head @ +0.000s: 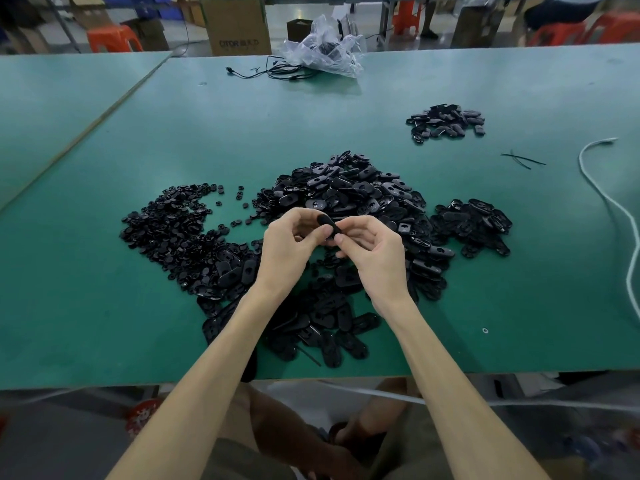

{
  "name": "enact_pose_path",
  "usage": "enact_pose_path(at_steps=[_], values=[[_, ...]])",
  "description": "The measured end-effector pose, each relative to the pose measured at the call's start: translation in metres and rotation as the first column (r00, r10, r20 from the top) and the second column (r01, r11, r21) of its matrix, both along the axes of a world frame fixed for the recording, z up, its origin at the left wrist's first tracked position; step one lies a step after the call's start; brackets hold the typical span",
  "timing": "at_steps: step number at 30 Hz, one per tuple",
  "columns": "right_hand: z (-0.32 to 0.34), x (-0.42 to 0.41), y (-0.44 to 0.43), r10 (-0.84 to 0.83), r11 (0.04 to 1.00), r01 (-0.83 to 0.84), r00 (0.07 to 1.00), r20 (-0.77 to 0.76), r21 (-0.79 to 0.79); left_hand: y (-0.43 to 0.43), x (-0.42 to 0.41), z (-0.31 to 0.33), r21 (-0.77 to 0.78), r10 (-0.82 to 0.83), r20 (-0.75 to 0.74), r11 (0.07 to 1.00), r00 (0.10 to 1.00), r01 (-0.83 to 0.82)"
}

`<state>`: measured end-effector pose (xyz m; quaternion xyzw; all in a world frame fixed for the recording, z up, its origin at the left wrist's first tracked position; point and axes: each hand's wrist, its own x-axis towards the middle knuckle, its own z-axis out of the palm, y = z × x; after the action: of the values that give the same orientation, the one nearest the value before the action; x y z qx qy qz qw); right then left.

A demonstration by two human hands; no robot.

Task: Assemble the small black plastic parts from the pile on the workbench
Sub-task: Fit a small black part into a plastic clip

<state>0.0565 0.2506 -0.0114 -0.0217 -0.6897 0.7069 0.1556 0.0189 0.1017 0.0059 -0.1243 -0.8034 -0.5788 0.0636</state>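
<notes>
Closest to me, the front edge of the green workbench point(104, 323) runs across my forearms, and the near tongue of flat oval shells point(322, 323) lies on the mat between my wrists, reaching almost to that edge.

Above them both my hands are raised off the mat and drawn together. My left hand point(289, 245) has its fingers curled inward with the thumb tip laid against the black part point(329, 225). My right hand point(372, 249) meets it from the other side, thumb and curled fingers pinching the same piece. So both grips are closed on that one part, held in the air just in front of the big heap. I cannot tell whether it is one shell or two pressed together.

Behind my knuckles the main pile point(346, 188) of oval shells rises — the tallest mound on the bench. To its left spreads a flatter scatter of small round pieces point(173, 230), touching the shells near my left wrist. To its right sits a lower heap point(474, 220), just beside the main pile.

Farther back on the right, well apart, is a small separate heap point(446, 123), with two crossed black ties point(523, 160) near it and a white cable point(609, 209) snaking down the right side.

At the far edge lie a crumpled clear plastic bag point(322, 50) and a thin black cord point(277, 72) — beyond them, a cardboard box point(235, 26) and an orange stool point(114, 38) on the floor.
</notes>
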Motion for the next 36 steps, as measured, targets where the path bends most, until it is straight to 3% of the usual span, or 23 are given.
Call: enact_pose_path(at_steps=[9,17,27,36], values=[[-0.003,-0.002,-0.001,-0.006,1.000,0.005,1.000,0.029,0.010,-0.006,-0.002,0.013,-0.016,-0.076,-0.001,0.997,0.997,0.076],[0.002,0.000,-0.002,-0.026,0.988,0.024,1.000,0.010,0.151,-0.002,-0.001,0.018,0.139,-0.087,0.035,0.987,0.996,0.081],[0.003,0.000,-0.005,-0.091,0.990,0.089,0.996,0.012,0.111,0.001,-0.003,0.024,0.001,-0.154,0.015,0.988,0.988,0.154],[0.001,-0.001,-0.003,-0.079,0.991,0.080,0.997,-0.010,0.104,-0.003,-0.004,0.022,0.090,-0.198,0.053,0.977,0.979,0.193]])
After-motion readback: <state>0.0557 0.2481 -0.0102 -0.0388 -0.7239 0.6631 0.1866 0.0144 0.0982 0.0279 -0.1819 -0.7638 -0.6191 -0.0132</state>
